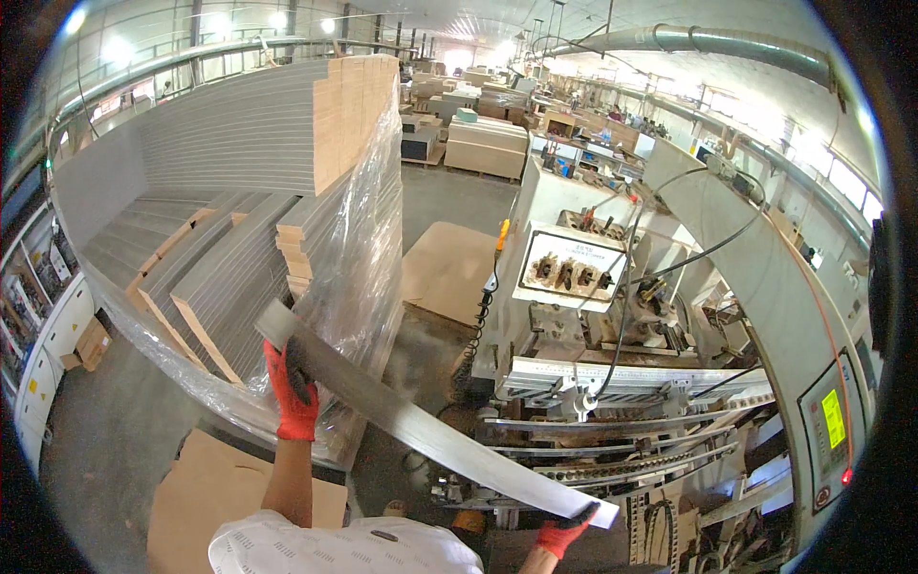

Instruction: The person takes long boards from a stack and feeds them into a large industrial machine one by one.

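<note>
Left hand (294,394), red-gloved, clenched on upper end of long grey flat board strip (421,426). Right hand (566,532) grasps lower end at 4 o'clock. Plastic-wrapped stack of grey boards (239,220) at 11 o'clock.

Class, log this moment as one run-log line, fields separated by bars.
left hand: grips panel far end | right hand: grips near end | panel: between pallet stack and machine

Bright factory hall (459,38), concrete floor (115,430)
</note>
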Tool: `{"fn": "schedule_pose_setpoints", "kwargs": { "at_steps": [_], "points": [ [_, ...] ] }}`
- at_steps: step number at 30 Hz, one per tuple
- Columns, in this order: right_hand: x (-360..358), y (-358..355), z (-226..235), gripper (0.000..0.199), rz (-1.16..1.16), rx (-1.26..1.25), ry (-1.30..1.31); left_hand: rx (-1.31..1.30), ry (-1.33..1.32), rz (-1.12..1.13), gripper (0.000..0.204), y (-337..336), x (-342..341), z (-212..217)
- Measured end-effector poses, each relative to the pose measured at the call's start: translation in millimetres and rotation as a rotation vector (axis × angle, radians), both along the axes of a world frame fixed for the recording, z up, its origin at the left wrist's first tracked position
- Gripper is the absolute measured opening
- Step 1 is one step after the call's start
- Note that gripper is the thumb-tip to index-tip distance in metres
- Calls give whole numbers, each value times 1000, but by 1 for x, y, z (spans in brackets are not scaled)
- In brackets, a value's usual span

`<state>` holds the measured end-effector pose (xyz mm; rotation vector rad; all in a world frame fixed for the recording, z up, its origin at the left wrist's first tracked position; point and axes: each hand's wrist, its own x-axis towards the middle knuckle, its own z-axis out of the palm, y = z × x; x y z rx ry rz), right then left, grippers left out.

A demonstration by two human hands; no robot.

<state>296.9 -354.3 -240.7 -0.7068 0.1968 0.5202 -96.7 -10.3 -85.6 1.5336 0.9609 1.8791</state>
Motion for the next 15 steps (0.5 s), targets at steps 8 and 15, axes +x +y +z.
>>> {"fn": "schedule_pose_setpoints", "kwargs": {
  "at_steps": [8,15],
  "points": [
    [32,-48,-28,72,-251,-628,-617,-183,-265,-28,43,-10,18,-25],
    [44,-27,29,48,-151,-89,-85,-448,-181,-236,36,25,-26,-84]
  ]
}}
